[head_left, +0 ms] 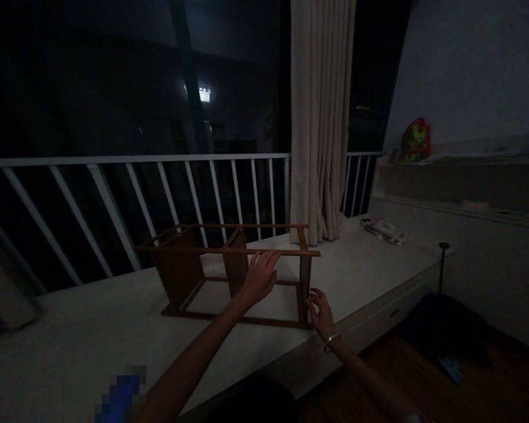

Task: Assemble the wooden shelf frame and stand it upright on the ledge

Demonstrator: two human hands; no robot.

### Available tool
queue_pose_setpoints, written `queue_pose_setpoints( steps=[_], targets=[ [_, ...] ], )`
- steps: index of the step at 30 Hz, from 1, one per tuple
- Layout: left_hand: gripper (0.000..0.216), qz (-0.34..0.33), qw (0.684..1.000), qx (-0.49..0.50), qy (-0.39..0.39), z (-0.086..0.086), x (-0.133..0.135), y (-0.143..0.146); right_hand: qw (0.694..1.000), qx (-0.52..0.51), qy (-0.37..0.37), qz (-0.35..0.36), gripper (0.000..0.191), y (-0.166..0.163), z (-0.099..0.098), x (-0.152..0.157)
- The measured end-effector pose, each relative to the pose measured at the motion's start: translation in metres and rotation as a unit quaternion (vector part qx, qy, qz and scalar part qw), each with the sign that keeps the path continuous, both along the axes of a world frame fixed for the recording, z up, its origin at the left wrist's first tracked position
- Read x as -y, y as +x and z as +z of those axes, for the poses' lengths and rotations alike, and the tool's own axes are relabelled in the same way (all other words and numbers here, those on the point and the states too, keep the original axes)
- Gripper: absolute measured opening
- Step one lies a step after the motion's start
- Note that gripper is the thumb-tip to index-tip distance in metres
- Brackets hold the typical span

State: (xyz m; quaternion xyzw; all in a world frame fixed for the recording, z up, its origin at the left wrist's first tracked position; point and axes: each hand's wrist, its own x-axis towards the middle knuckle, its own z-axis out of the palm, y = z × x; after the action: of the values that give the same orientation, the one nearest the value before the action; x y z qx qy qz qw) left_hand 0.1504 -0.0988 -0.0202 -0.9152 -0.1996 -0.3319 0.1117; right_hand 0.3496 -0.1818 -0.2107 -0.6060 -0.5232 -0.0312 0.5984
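Note:
A brown wooden shelf rack (271, 253) lies on its side on a white window-seat ledge. It has long rails and several cross panels. My left hand (261, 275) holds the near upper rail, fingers over its top and thumb lower down. By the rack's right end panel (305, 279), my right hand (321, 311) has its thumb and forefinger drawn together in a pinch against the lower part. Whatever small thing may be in that pinch is too dark to make out. A pale bracelet circles the right wrist.
White railing (194, 157) and a dark window stand behind the rack. A beige curtain (320, 117) hangs down to the ledge (357, 276). Further right are a folded cloth item (383, 231), a shelf with a red-green bag (415, 141), and a dark heap (445, 329) on the floor.

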Motion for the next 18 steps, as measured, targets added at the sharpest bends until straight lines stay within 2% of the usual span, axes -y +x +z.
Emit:
queue_pose_setpoints(
  steps=[3, 8, 11, 18],
  targets=[
    [0.053, 0.019, 1.0, 0.001, -0.008, 0.008, -0.007, 0.022, 1.0, -0.001, -0.011, 0.018, 0.023, -0.001, -0.001, -0.003],
    [0.04, 0.064, 0.996, 0.028, -0.059, 0.002, -0.02, 0.036, 1.0, -0.014, -0.018, 0.013, 0.022, -0.005, 0.002, -0.003],
    [0.031, 0.057, 0.993, 0.044, -0.096, 0.003, -0.021, 0.036, 0.999, -0.024, -0.01, 0.024, 0.021, -0.01, 0.007, 0.002],
    [0.032, 0.019, 0.986, 0.058, -0.155, 0.012, -0.014, 0.011, 0.998, -0.041, -0.014, 0.049, 0.023, -0.028, 0.011, 0.019]
  ],
)
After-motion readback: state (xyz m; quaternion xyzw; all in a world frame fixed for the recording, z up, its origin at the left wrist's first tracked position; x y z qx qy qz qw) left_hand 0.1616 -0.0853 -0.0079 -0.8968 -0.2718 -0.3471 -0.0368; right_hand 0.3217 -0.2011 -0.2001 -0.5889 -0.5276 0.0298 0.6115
